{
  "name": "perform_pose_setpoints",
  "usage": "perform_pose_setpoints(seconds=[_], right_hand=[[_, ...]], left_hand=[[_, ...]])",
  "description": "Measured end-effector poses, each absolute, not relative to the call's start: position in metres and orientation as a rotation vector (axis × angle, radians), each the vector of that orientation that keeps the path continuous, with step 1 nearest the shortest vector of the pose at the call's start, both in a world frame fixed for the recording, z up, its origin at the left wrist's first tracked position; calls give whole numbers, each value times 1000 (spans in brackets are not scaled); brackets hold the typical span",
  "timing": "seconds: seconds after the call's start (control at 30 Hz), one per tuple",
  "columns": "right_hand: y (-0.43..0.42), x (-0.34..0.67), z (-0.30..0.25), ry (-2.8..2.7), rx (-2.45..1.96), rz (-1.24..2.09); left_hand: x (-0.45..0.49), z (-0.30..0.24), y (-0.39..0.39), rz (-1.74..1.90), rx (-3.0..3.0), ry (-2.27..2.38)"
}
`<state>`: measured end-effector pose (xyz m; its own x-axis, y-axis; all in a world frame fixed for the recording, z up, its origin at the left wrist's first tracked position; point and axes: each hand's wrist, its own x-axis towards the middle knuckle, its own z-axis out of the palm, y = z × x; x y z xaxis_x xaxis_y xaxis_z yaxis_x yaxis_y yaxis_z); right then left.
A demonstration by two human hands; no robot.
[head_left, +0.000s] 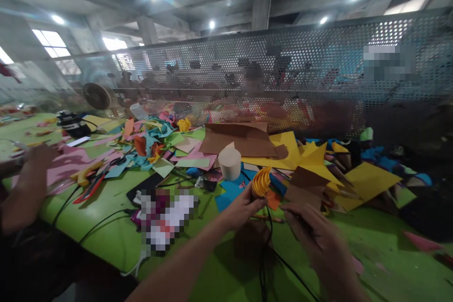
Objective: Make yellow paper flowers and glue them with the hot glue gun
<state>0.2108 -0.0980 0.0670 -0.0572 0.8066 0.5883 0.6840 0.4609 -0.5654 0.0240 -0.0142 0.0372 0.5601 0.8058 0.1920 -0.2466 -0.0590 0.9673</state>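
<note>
My left hand point(244, 208) is closed around the lower end of a yellow ridged roll, maybe of layered paper point(261, 182), which stands up from the fingers. To its right, my right hand point(314, 232) hovers with thumb and fingers drawn together; whatever they pinch is hidden or too small to name. A small orange paper piece point(272, 200) shows between the hands. Just beyond sits a white roll point(230, 164), and brown paper point(307, 188) lies past my right fingers. Under the hands, a black cable point(270, 231) crosses the green table point(198, 264).
Heaped coloured paper scraps point(152, 137) cover the back, beside a large brown sheet point(237, 138) and yellow sheets point(375, 184). Orange-handled scissors point(92, 189) and a yellow-handled tool point(87, 173) lie left. Another person's arm point(26, 184) rests there. A perforated metal screen point(219, 71) stands behind.
</note>
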Motion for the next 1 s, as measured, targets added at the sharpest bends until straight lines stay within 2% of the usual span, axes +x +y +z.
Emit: perform_pose_setpoints(seconds=[0.17,0.27,0.43,0.63,1.0], right_hand=[[-97,213,70,-1774,-1255,137],[-95,217,68,-1746,-1262,116],[-94,223,74,-1717,-1289,43],[-94,226,82,-1659,-1303,-70],[-98,244,81,-1580,-1491,-85]], left_hand=[[23,35,-10,939,1440,583],[18,35,-4,905,1641,796],[5,37,4,713,1948,1167],[-1,40,3,458,2145,1350],[-4,51,7,76,2376,1626]])
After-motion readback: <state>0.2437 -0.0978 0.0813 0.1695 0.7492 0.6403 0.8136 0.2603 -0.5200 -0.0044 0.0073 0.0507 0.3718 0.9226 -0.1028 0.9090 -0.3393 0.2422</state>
